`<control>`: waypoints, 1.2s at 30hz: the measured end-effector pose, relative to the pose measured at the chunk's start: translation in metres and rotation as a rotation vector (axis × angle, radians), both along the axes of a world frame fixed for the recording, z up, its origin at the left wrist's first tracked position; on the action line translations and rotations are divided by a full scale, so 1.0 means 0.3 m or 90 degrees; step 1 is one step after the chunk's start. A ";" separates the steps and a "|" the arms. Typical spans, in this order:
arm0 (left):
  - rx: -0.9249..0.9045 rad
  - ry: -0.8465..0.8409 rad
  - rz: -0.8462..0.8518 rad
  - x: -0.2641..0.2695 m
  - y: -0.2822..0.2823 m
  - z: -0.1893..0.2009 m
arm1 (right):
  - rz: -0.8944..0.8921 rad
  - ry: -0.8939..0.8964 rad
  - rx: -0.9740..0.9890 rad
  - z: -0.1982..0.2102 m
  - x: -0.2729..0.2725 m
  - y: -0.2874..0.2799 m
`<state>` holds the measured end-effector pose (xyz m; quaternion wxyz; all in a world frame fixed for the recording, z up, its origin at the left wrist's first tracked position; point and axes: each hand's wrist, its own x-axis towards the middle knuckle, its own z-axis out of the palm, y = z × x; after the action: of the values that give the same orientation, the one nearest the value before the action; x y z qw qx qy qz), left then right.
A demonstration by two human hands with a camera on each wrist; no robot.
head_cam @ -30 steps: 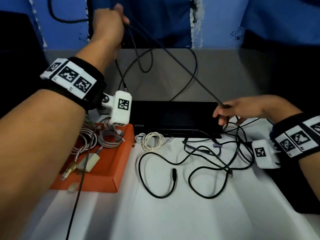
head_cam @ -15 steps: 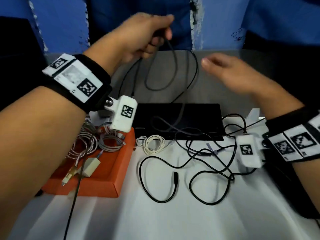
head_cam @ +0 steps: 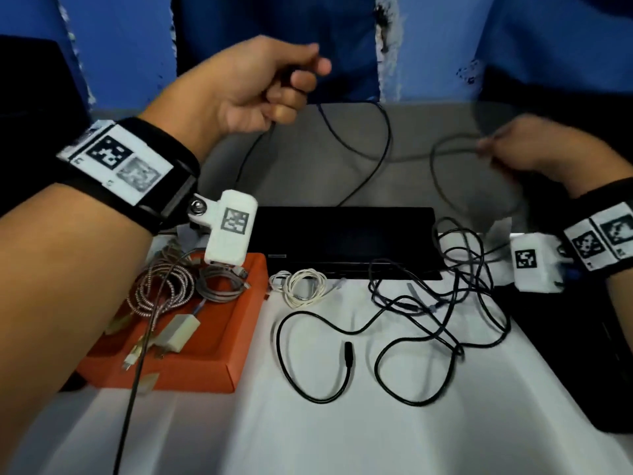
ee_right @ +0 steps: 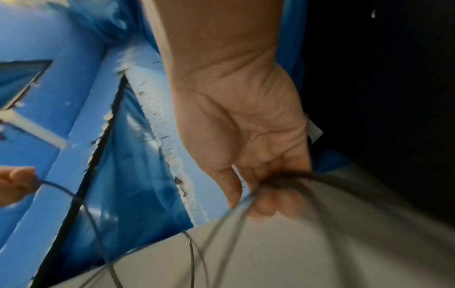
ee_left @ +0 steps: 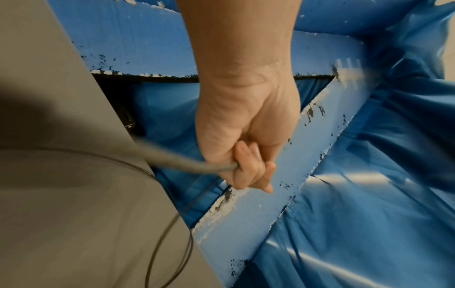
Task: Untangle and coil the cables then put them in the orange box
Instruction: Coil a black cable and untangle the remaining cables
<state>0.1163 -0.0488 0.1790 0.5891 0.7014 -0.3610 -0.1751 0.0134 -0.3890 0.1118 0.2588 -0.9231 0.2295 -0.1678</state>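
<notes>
A long black cable [head_cam: 383, 149] hangs in the air between my two hands. My left hand [head_cam: 274, 84] is raised at the back, fingers curled round the cable [ee_left: 187, 165]. My right hand [head_cam: 513, 149], lower at the right, pinches a blurred loop [head_cam: 472, 186] of the same cable [ee_right: 283, 179]. The orange box [head_cam: 236, 341] sits at the left on the white cloth and holds a braided cable coil [head_cam: 161, 293], a grey coil [head_cam: 222, 286] and a white adapter [head_cam: 178, 332]. More black cables [head_cam: 435, 320] lie tangled on the cloth.
A small white cable coil [head_cam: 305, 286] lies beside the box. A flat black device [head_cam: 346, 241] sits behind the tangle. A thin black lead [head_cam: 133, 389] runs down over the box toward me. Blue sheeting [head_cam: 428, 46] and a grey surface [head_cam: 308, 166] fill the back.
My left hand swung right and lower, still holding the cable. My right hand rose from the tangle, swept up beside the left, then pulled back right with a loop of cable.
</notes>
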 end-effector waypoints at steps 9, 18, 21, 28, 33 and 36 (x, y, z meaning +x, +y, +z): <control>0.175 -0.090 -0.105 -0.153 -0.124 -0.073 | 0.378 -0.298 -0.051 0.061 -0.077 0.353; -0.110 -0.022 -0.033 -0.150 -0.073 -0.225 | 0.248 -0.533 0.115 -0.019 -0.044 0.339; -0.204 0.046 -0.013 -0.156 -0.072 -0.288 | 0.206 -0.502 0.101 -0.067 -0.025 0.346; -0.391 0.149 -0.023 -0.194 -0.092 -0.361 | 0.298 -0.520 0.095 -0.146 -0.008 0.431; -0.314 0.077 0.068 -0.188 -0.059 -0.389 | 0.301 -0.457 0.090 -0.190 -0.014 0.418; -0.302 0.081 0.046 -0.162 -0.044 -0.404 | 0.285 -0.432 0.097 -0.203 -0.010 0.412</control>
<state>0.0677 -0.0619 0.0578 0.7647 0.5436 -0.3288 -0.1078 0.0105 -0.2654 0.0508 0.4178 -0.8206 -0.0638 -0.3848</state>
